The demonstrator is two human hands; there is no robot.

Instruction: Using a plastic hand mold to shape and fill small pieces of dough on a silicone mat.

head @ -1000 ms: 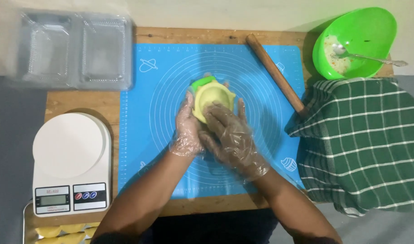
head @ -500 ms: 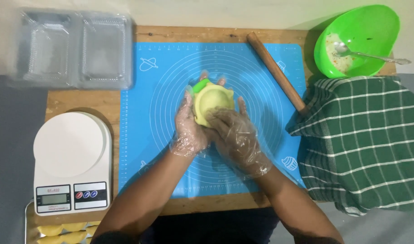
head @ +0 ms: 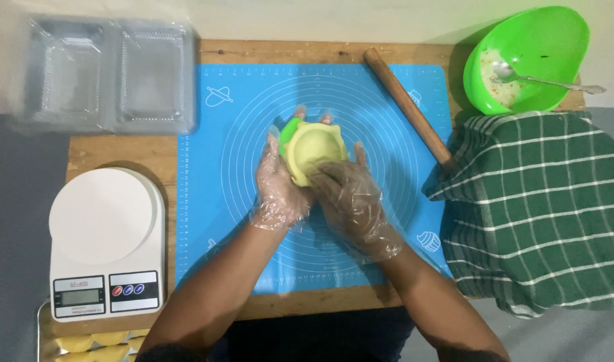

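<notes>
A round sheet of pale yellow dough [head: 315,149] lies in a green dumpling mould [head: 291,130] that I hold over the blue silicone mat [head: 247,221]. My left hand [head: 278,188], in a clear plastic glove, cups the mould from the left and below. My right hand [head: 352,204], also gloved, grips the mould's lower right edge, with its fingers pressing on the dough. Most of the mould is hidden under the dough and my fingers.
A wooden rolling pin [head: 406,105] lies diagonally at the mat's upper right. A green bowl [head: 548,40] with filling and a spoon [head: 545,80] sits far right, above a green checked cloth [head: 541,208]. Clear plastic boxes [head: 106,74] sit upper left, a white kitchen scale [head: 106,241] at left, a tray of shaped dough pieces [head: 96,343] bottom left.
Both hands have shifted slightly on the mould, and my right fingers have slid further under the dough's lower edge. The mould stays in the same spot.
</notes>
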